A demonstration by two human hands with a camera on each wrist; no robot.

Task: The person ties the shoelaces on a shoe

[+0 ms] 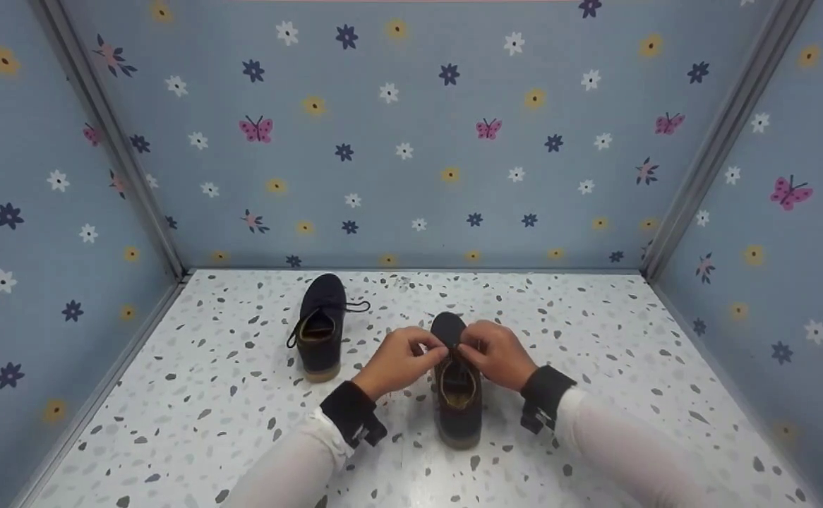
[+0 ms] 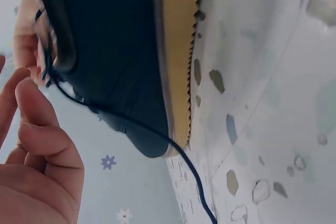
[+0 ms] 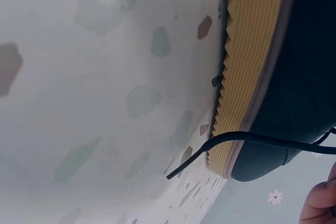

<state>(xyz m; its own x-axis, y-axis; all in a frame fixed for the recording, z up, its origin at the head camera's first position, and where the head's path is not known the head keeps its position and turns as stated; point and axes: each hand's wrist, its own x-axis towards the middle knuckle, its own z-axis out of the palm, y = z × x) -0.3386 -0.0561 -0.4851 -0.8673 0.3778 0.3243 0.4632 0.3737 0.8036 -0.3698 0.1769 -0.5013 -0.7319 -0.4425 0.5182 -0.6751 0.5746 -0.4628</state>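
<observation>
A dark shoe (image 1: 459, 423) with a pale ridged sole stands on the floor, toe pointing away. Both hands meet over its lacing. My left hand (image 1: 396, 361) brings thumb and forefinger together at the laces and seems to pinch the shoelace (image 2: 181, 153), whose loose end trails down past the shoe's side in the left wrist view. From the other side, my right hand (image 1: 502, 356) curls its fingers at the same spot, pinching the lace. In the right wrist view another lace end (image 3: 262, 139) hangs across the sole; only part of that hand shows. The exact grip is partly hidden.
To the left stands a matching dark shoe (image 1: 325, 291), its lace (image 1: 356, 307) loose at the side. The speckled white floor (image 1: 567, 310) is bounded by blue flower-patterned panels (image 1: 411, 155) at the back and both sides, with grey strips (image 1: 722, 134) at the corners.
</observation>
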